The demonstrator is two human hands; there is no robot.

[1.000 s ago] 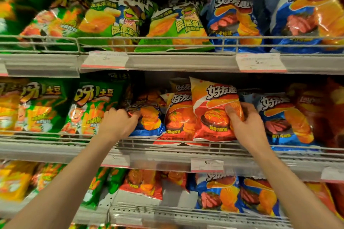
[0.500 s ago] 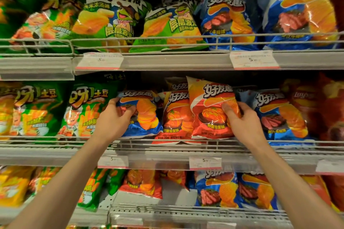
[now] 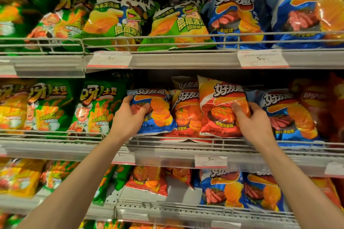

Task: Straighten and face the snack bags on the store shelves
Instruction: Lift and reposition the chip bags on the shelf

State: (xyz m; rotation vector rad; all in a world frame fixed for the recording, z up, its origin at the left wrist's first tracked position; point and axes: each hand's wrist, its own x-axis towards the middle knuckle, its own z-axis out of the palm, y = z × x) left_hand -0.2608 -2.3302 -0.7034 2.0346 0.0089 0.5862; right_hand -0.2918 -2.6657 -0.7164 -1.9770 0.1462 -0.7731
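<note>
**Two chip bags gripped at once on the middle shelf**

Three wire-fronted shelves were seen packed with snack bags. The middle shelf (image 3: 55, 147) was where everything was going on, its front rail running across under both hands. Green bags (image 3: 96, 108) were stood along its left end, and a dark red bag (image 3: 316, 102) was tucked in at the right end.

Near the middle of that shelf, a blue chip bag (image 3: 158, 113) was held upright by the left hand (image 3: 128, 119), fingers curled round its left edge and thumb pressed on the front. Just beside it, a red-orange bag (image 3: 186, 115) was stood partly hidden behind its neighbours. To the right, an orange-red bag (image 3: 219, 104) was gripped by the right hand (image 3: 253, 119) at its right edge, thumb laid across the front, so it was tilted slightly and overlapped another blue bag (image 3: 290, 115) on its right.

Price tags (image 3: 210, 161) were clipped along the shelf's front edge.
</note>
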